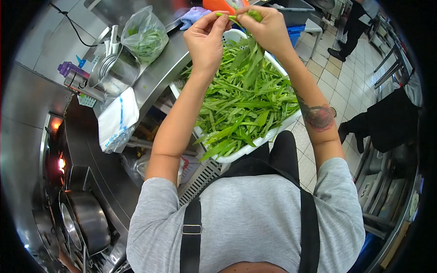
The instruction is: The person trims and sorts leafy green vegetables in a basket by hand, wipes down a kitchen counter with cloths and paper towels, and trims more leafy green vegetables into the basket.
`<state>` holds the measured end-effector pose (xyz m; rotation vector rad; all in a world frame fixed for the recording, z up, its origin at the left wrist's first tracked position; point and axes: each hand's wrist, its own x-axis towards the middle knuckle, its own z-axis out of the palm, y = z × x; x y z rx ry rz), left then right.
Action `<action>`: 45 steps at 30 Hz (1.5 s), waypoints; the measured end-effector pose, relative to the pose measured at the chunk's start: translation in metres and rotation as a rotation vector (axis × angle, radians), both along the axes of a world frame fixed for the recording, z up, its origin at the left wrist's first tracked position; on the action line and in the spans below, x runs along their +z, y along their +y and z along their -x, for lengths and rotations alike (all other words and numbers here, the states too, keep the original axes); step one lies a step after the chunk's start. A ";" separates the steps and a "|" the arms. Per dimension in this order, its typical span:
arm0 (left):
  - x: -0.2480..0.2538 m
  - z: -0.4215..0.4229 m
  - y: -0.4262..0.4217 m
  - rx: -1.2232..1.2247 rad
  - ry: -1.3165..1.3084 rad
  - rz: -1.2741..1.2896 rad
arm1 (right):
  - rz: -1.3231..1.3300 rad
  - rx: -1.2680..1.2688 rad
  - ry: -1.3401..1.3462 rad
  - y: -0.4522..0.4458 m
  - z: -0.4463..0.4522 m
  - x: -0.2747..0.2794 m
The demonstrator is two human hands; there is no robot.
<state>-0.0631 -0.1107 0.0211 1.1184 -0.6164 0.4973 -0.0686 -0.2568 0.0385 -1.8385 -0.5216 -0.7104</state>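
Note:
Both my hands are raised over the far end of a white plastic basket point(268, 136) heaped with long green leafy vegetables point(250, 104). My left hand point(207, 38) pinches the thin end of a green stem point(226, 15) between thumb and fingertips. My right hand point(264, 27) is closed around the same leafy greens a little further along, and their leaves point(249, 63) hang down over the heap. The stem stretches across the gap between the two hands.
At left, the steel counter point(159, 82) bears a plastic bag of greens point(145, 38), a steel pot with utensils point(114, 73) and a pack of white plastic bags point(119, 116). Lower left is a large pot point(86, 220) near flames. Other people stand on the tiled floor point(318, 68) at right.

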 end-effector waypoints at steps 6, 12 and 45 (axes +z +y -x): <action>0.018 0.005 0.002 0.099 -0.105 -0.237 | -0.380 0.280 0.179 -0.019 -0.028 0.008; 0.026 -0.013 -0.019 0.066 0.085 -0.335 | -0.280 0.027 -0.089 0.010 -0.012 0.010; -0.034 0.005 0.069 -0.201 0.510 -0.624 | 0.044 0.175 0.164 -0.034 0.020 -0.034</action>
